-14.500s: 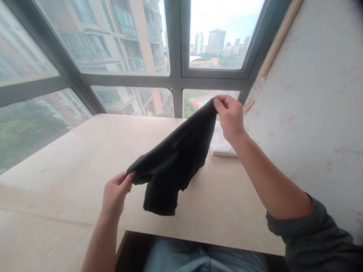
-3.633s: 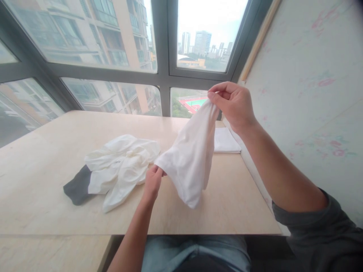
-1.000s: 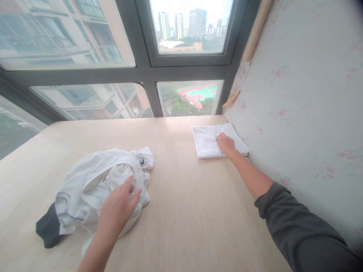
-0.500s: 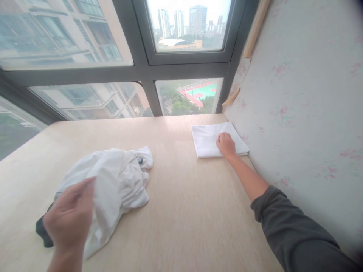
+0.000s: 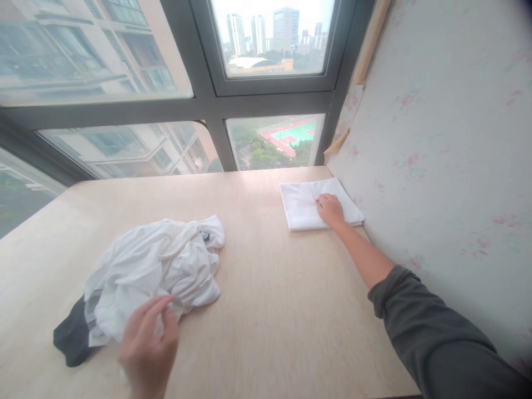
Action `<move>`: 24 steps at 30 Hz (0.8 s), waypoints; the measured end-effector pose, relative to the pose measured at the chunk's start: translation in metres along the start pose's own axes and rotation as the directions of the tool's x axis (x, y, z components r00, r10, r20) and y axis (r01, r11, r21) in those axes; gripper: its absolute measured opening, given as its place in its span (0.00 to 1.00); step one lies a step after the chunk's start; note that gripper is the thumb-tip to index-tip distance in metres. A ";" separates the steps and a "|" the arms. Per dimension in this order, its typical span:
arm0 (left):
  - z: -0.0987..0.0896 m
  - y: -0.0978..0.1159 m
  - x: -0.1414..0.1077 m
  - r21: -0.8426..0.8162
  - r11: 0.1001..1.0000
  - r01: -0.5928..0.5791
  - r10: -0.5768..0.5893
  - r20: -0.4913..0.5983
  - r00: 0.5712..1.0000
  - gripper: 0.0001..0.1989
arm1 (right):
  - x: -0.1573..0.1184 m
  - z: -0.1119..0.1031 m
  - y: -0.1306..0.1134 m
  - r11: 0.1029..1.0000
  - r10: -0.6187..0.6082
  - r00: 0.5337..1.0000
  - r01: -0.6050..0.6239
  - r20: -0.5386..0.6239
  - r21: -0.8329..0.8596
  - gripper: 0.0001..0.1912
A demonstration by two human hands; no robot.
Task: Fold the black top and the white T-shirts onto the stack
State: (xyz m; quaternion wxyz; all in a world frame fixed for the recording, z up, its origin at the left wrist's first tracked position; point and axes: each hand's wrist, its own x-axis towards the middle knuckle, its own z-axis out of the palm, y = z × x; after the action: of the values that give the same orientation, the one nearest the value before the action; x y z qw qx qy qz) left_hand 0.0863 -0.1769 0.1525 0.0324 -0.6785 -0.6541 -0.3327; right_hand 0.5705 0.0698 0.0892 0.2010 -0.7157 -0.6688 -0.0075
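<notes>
A crumpled white T-shirt (image 5: 133, 277) with a dark grey part (image 5: 72, 335) at its left end and a small black label lies on the left of the table. My left hand (image 5: 149, 343) is at the shirt's near edge, thumb and fingertips drawn together in a pinch on the white fabric; the hand is a little blurred. At the far right lies a flat, neatly folded white cloth (image 5: 297, 208). My right hand (image 5: 331, 209) rests on top of it with bent fingers closed on its surface, where small creases run out from the fingertips.
The pale wood-grained tabletop (image 5: 257, 310) reaches back to a grey window frame (image 5: 208, 102). A wall with flowered paper (image 5: 436, 138) borders the right side, its paper peeling near the window corner (image 5: 337, 143).
My left hand has moved right and down, and the raised white fabric near it now lies lower and more bunched. My right hand stays on the folded cloth, its fingers slightly shifted.
</notes>
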 end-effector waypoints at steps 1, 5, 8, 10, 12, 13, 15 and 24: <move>0.016 0.013 -0.004 -0.058 0.996 -0.066 0.066 -0.002 0.998 0.09 | 0.001 0.001 0.001 1.000 0.007 1.000 -0.007 -0.004 0.003 0.13; 0.076 0.063 -0.013 -0.211 0.958 -0.196 0.244 0.234 0.941 0.10 | 0.006 0.006 0.003 1.000 0.027 0.999 -0.027 -0.024 0.016 0.13; 0.098 0.077 -0.014 -0.152 0.982 -0.115 0.158 0.313 0.937 0.11 | 0.005 0.006 0.003 0.999 0.046 0.998 -0.046 -0.045 0.018 0.14; 0.100 0.075 -0.014 -0.185 0.980 -0.068 0.124 0.308 0.943 0.10 | 0.003 0.004 0.002 0.998 0.068 0.995 -0.068 -0.068 0.011 0.15; 0.099 0.070 -0.014 -0.243 0.969 -0.046 0.122 0.309 0.943 0.10 | -0.001 0.001 -0.002 0.996 0.086 0.993 -0.086 -0.083 0.000 0.16; 0.098 0.068 -0.014 -0.260 0.965 -0.039 0.122 0.311 0.943 0.09 | -0.003 -0.001 -0.004 0.996 0.090 0.993 -0.091 -0.081 -0.007 0.16; 0.096 0.066 -0.014 -0.274 0.961 -0.026 0.115 0.315 0.942 0.09 | -0.005 -0.008 -0.008 0.996 0.091 0.994 -0.092 -0.059 -0.021 0.17; 0.098 0.068 -0.015 -0.316 0.949 0.003 0.099 0.309 0.946 0.09 | -0.011 -0.076 -0.010 0.998 -0.047 0.992 0.052 0.116 -0.046 0.18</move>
State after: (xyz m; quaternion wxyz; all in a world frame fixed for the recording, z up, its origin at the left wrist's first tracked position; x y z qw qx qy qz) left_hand 0.1891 -0.1524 0.0956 -0.1740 -0.7360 -0.5727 -0.3163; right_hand 0.5791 0.0371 0.1590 0.1442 -0.7029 -0.6964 0.0122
